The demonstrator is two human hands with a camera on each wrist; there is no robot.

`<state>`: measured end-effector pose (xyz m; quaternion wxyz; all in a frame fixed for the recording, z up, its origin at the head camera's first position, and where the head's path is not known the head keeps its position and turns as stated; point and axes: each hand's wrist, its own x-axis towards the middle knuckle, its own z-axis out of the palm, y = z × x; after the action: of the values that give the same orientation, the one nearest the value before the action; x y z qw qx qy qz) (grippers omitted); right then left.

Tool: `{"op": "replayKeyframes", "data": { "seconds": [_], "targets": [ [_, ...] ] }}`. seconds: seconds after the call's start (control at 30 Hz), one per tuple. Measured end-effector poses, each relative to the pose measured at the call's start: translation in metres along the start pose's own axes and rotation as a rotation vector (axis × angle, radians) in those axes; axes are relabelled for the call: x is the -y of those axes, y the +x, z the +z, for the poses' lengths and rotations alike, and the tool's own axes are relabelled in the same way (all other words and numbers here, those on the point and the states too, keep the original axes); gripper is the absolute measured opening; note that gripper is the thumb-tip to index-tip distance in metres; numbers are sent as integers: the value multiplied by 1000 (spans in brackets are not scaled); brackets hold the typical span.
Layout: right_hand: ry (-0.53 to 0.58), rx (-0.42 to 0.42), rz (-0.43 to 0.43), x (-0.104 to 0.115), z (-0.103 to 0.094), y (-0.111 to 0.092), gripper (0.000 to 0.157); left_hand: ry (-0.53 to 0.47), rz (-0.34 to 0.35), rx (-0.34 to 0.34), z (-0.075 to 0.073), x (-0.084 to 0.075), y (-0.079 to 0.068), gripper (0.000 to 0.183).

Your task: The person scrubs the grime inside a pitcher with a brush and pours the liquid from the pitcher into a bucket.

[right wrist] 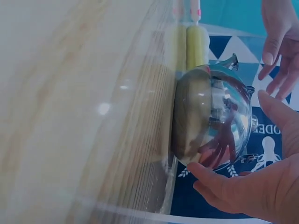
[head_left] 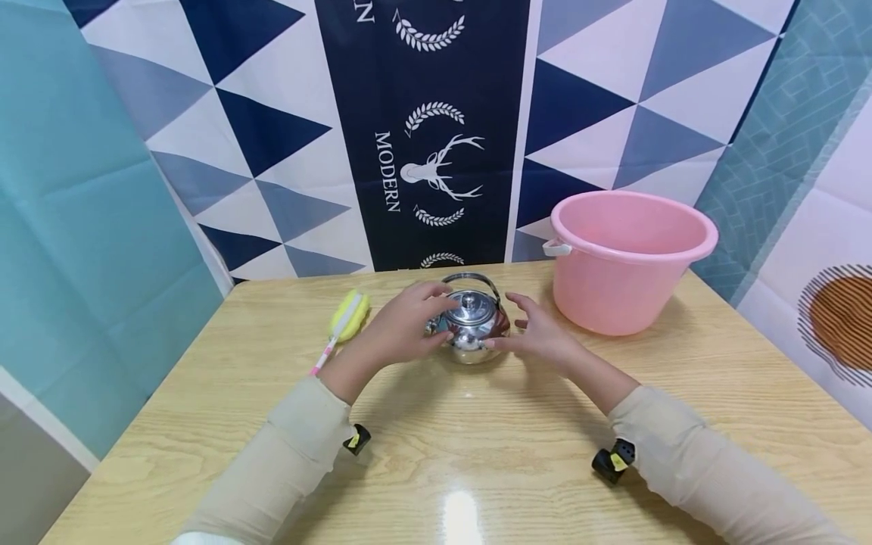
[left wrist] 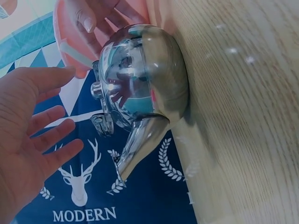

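The cream left sleeve [head_left: 286, 446] and the matching right sleeve [head_left: 708, 462] came in nearest, reaching over the wood-grained tabletop [head_left: 409, 484], a small black device [head_left: 613, 462] below each cuff. Towards the back edge, near the middle, a shiny steel kettle [head_left: 477, 333] stood upright, its lid [head_left: 468, 310] on and its arched handle [head_left: 468, 275] raised. The left hand [head_left: 412, 322] hung beside the lid, on the spout side, its grip apart: thumb and fingers were loosely spread, and from the left wrist a gap showed between fingertips and metal. The right hand [head_left: 538, 333] reached in from the other side, its grip apart too, thumb well clear of the forefinger; whether a fingertip brushed the kettle's flank I could not tell. The spout [left wrist: 142, 147] pointed to the person's left, and a hand's dark reflection showed in the polished belly. Left of that spout lay a yellow-headed brush [head_left: 350, 314] with a white-and-pink handle. On the kettle's right stood a pink plastic bucket [head_left: 609, 291], a white ear [head_left: 557, 248] at its rim, and behind everything hung a wall covering [head_left: 504, 113] printed with navy triangles, a stag's head [head_left: 429, 172] and the word MODERN.
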<state>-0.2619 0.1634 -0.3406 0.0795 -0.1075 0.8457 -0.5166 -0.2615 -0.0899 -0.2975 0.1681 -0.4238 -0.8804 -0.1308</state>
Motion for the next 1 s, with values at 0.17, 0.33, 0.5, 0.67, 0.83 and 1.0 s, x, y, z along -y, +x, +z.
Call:
{"op": "replayKeyframes", "data": {
  "seconds": [0.17,0.33,0.5,0.67,0.83,1.0],
  "targets": [
    [29,0,-9,1,2,8,107,15,8,16,0,1,8,41],
    [56,11,-1,4,4,14,108,14,6,32,1,1,15,40],
    [60,13,16,3,6,17,107,12,1,61,5,2,20,41],
    [75,7,26,-1,7,20,105,40,-13,89,10,3,26,41],
    [64,6,23,-6,7,24,100,49,-17,116,14,3,33,42],
    [54,25,1,-9,5,28,94,85,-44,155,17,3,38,42]
  ]
}}
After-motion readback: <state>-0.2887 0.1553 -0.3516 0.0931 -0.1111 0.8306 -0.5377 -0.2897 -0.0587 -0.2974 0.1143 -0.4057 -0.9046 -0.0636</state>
